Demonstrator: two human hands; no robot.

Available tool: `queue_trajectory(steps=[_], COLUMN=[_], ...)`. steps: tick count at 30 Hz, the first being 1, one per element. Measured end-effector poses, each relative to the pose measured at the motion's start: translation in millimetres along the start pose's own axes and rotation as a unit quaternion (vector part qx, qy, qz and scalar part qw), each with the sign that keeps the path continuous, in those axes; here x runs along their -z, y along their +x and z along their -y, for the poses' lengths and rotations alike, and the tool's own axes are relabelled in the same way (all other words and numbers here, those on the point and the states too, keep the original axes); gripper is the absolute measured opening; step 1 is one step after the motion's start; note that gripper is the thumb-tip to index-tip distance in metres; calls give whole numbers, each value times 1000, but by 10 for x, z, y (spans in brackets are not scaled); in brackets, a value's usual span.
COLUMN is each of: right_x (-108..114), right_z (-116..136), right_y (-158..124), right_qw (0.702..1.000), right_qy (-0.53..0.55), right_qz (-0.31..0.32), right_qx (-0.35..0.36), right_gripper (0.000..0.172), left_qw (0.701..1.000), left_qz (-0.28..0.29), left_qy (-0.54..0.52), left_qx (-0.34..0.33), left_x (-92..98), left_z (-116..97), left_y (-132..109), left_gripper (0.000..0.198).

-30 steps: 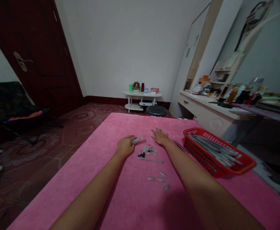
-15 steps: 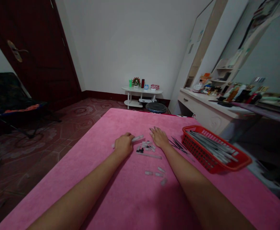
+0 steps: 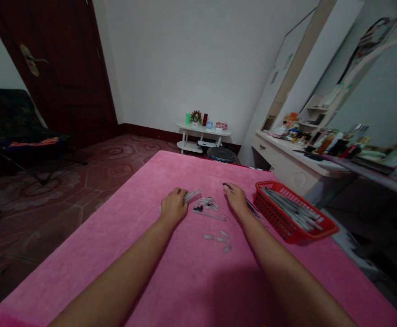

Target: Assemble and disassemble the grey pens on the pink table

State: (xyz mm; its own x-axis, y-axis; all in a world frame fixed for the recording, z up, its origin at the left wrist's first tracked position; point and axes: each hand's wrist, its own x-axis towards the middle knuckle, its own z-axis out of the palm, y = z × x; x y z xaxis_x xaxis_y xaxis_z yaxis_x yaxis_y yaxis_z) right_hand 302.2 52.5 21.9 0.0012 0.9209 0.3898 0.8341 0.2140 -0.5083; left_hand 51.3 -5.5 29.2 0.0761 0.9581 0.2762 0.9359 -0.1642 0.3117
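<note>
Nearer the red plastic basket than before, the right hand is partly curled; whether it pinches anything, I cannot tell. The left hand clasps clear pen barrels beside loose pen caps.

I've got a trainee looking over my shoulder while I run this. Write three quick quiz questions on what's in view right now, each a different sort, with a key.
1. Choose: what stands to the right of the right hand? A, a blue bucket; B, a red basket; C, a white plate.
2. True or false: the left hand holds clear tubes.
3. Count: how many small clear pieces lie in the group nearest the camera?

Key: 1, B; 2, true; 3, four.
</note>
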Motion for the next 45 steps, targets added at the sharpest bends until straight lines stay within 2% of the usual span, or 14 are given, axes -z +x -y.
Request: queue_trajectory(steps=[7,10,14,19,23,25,27,29,34,39,45], right_x=[126,163,319,558,629,634,638,646,645,617,620], right_z=[-189,-183,-182,-238,-134,-50,9,22,-53,-54,21], right_y=[-443,-511,-491,-473,-495,-509,-525,-539,-568,-590,-596], right_qw=[992,989,989,993,996,995,987,977,963,956,953], right_qy=[76,91,93,76,55,-7,-88,-147,-203,-236,-257], right_qz=[-86,-103,-105,-69,32,78,98,97,86,80,64], right_qx=[-49,-46,-41,-50,-58,-69,-91,-118,-155,-157,-144], right_gripper=[36,33,31,24,20,20,21,22,23,18,19], left_qw=[998,996,991,988,988,988,988,988,989,990,990], left_qz=[-29,-46,-71,-77,-59,-56,-58,-61,-50,-34,-15], left_qy=[-36,-58,-77,-75,-56,-52,-49,-46,-42,2,43], left_qx=[-36,-55,-82,-110,-130,-134,-137,-135,-134,-135,-135], left_x=[28,29,48,89,111,114,109,101,97,130,132], left_z=[33,72,156,203,170,158,159,169,182,144,98], left_y=[-44,-33,-5,-4,-17,-22,-24,-22,-20,-38,-54], left_gripper=[49,45,30,21,23,24,23,23,26,27,22])
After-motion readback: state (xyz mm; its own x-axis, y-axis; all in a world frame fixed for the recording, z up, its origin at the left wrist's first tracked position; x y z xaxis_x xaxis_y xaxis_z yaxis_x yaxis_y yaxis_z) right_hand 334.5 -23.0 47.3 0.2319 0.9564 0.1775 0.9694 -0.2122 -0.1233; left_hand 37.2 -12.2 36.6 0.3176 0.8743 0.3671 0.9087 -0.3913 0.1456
